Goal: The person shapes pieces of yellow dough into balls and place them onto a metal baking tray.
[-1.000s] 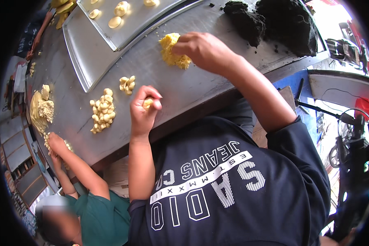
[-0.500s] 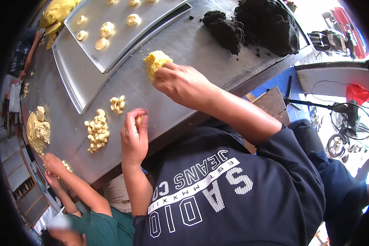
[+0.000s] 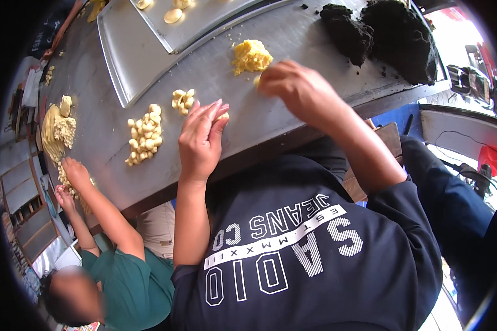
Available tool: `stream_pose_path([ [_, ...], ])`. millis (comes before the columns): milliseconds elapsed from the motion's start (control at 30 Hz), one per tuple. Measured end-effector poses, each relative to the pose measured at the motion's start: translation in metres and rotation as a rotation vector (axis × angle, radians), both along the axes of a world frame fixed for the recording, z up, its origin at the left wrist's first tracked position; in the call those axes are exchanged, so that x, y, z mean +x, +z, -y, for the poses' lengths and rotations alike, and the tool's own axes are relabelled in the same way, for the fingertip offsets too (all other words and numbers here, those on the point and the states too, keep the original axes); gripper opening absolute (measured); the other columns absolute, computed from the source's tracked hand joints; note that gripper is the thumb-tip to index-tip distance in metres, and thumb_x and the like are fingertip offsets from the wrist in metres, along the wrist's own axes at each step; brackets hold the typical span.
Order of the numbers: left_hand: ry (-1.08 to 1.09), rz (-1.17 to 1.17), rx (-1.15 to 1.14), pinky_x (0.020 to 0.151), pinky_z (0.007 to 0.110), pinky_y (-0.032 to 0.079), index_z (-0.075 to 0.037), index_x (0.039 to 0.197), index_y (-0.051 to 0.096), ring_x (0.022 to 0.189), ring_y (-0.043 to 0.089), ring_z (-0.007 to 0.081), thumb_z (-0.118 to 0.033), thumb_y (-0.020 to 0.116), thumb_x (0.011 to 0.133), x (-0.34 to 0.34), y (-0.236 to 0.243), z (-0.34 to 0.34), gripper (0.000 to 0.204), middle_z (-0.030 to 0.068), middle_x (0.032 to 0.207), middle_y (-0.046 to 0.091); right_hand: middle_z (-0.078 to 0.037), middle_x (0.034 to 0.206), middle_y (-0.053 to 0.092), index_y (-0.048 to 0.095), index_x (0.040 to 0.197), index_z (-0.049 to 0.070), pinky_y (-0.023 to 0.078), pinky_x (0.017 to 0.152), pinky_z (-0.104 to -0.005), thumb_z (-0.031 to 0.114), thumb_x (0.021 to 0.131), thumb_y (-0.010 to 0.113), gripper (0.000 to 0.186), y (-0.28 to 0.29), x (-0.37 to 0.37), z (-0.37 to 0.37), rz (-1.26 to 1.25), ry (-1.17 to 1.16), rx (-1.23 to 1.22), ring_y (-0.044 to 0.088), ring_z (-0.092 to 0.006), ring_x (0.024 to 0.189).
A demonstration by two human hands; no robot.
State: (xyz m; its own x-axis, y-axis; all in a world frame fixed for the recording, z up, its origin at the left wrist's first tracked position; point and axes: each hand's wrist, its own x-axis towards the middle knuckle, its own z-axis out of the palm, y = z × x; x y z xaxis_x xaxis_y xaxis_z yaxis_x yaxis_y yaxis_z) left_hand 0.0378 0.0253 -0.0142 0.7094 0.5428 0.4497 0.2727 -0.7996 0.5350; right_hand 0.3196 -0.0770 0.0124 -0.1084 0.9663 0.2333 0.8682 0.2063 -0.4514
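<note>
My left hand (image 3: 200,142) is raised over the table's near edge, fingers curled with the thumb around a small pale dough piece (image 3: 223,116) that shows only in part. To its right is my right hand (image 3: 301,88), somewhat blurred, its fingers drawn together on a small yellow filling piece (image 3: 257,81). Just beyond those fingertips sits a crumbly yellow filling lump (image 3: 252,56), apart from the hand. Left of my left hand lie a small cluster of pale dough balls (image 3: 183,101) and a larger pile of dough balls (image 3: 144,137).
Metal trays (image 3: 121,71) with a few round dough pieces stand at the far side of the steel table (image 3: 204,71). Dark dough masses (image 3: 400,41) lie far right. At left, a co-worker in a green shirt (image 3: 132,289) works near yellow dough (image 3: 55,127).
My right hand has let go of the yellow lump, which now lies on the table, and has drawn away rightward with a small piece. My left hand remains curled around the dough.
</note>
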Motion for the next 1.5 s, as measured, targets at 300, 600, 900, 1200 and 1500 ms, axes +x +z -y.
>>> stream_pose_path([
  [300,-0.125,-0.111,-0.635,0.099,0.029,0.064,-0.007,0.164,0.065,0.111,0.074,0.0119,0.003,0.08,0.104,-0.021,0.005,-0.025,0.063,0.012,0.131,0.084,-0.011,0.115,0.076,0.076,0.104,0.005,0.064,0.094,-0.0467,0.008,0.096,0.068,0.012,0.002,-0.012,-0.032,0.113,0.019,-0.012,0.076,-0.0328,0.112],
  [600,0.086,-0.073,-0.117,0.111,0.039,0.06,-0.004,0.153,0.075,0.103,0.08,0.0235,-0.009,0.087,0.103,-0.014,-0.001,0.013,0.052,0.0097,0.132,0.087,-0.004,0.126,0.074,0.085,0.111,0.014,0.06,0.104,-0.0443,0.017,0.094,0.08,0.018,-0.009,-0.02,-0.007,-0.045,-0.057,0.19,0.07,-0.0281,0.121],
  [900,0.145,0.125,-0.51,0.121,0.048,0.057,0.004,0.147,0.073,0.135,0.077,0.0361,-0.006,0.073,0.112,-0.008,0.001,0.029,0.036,0.0219,0.162,0.067,-0.001,0.131,0.074,0.085,0.112,0.016,0.06,0.106,-0.0404,0.023,0.09,0.082,0.023,-0.021,-0.013,0.014,0.111,-0.099,0.218,0.068,-0.0272,0.128],
  [1200,0.046,-0.228,-0.07,0.094,0.045,0.06,-0.002,0.106,0.074,0.11,0.071,0.026,-0.011,0.08,0.109,-0.014,0.013,-0.008,0.011,0.0104,0.131,0.069,-0.005,0.136,0.073,0.083,0.11,0.012,0.064,0.101,-0.0416,0.009,0.09,0.073,0.023,-0.015,-0.008,0.008,0.063,-0.114,0.096,0.071,-0.031,0.127],
  [1500,0.126,-0.655,0.267,0.08,0.05,0.059,-0.007,0.102,0.065,0.091,0.078,0.033,-0.029,0.067,0.115,0.036,0.017,-0.018,0.025,0.0108,0.101,0.079,-0.004,0.114,0.074,0.08,0.106,0.01,0.065,0.09,-0.0432,0.006,0.09,0.075,0.017,0.002,-0.01,0.008,0.051,0.009,0.013,0.073,-0.0279,0.109],
])
